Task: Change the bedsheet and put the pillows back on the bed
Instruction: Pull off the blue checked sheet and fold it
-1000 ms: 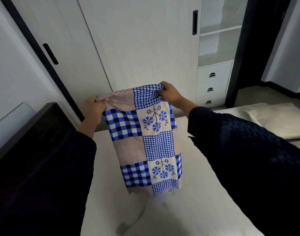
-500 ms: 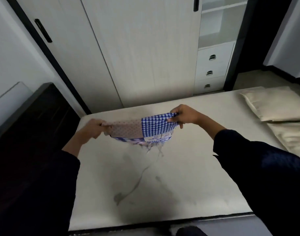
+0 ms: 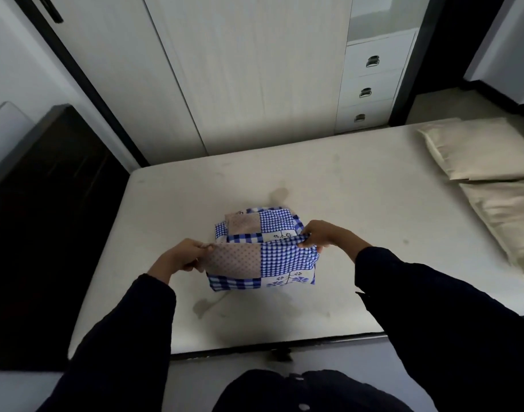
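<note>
Lower now than half a second ago, the sheet [image 3: 260, 263] rests on the mattress [image 3: 358, 203] near its middle, with some folds lying toward 12 o'clock. The left hand [image 3: 180, 257] and right hand [image 3: 323, 234] each pinch a top corner with curled fingers. To unfold well, keep both corners level and pull evenly (no twisting). The sheet's long axis runs from 9 to 3 o'clock.
</note>
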